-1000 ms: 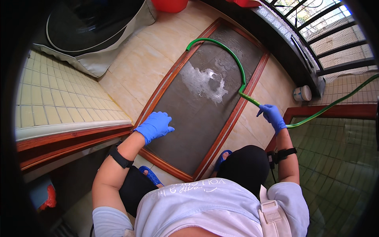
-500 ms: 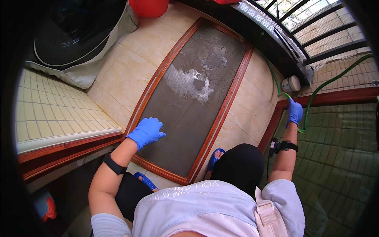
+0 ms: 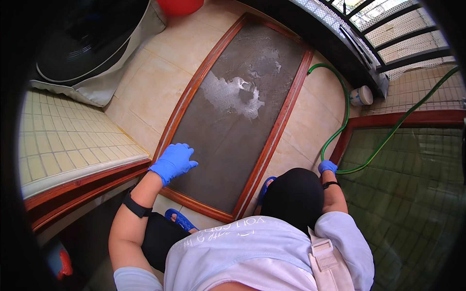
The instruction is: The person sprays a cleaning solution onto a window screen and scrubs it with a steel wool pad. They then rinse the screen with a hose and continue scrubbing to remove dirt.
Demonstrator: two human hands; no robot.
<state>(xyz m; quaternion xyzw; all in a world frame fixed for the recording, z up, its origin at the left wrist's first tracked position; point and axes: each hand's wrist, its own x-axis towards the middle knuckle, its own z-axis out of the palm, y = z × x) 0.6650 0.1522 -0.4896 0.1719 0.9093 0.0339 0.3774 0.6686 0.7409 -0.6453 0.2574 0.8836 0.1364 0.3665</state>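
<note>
A window screen [image 3: 213, 160] with dark grey mesh and a red-brown wooden frame lies on the tiles before me. Near its middle, a glossy wet patch [image 3: 242, 99] spreads over the mesh. My left hand [image 3: 173, 164], in a blue glove, hovers at the screen's near left edge. Its fingers are loosely bent with the thumb apart, and nothing shows in them. To the right, my blue-gloved right hand [image 3: 327, 167] is closed round a green hose [image 3: 347, 106]. The hose curves forward from that hand, its end by the screen's right frame.
A second wood-framed panel [image 3: 417, 118] lies at the right. A small white tub [image 3: 361, 96] sits by the dark ledge below the barred window [image 3: 407, 39]. Far left are a covered round-doored appliance [image 3: 87, 48] and a red bucket [image 3: 180, 5]. A tiled step [image 3: 77, 140] borders the left.
My right hand has drawn back towards my body, pulling the green hose. The hose end now lies by the screen's right edge. My left hand has shifted only slightly.
</note>
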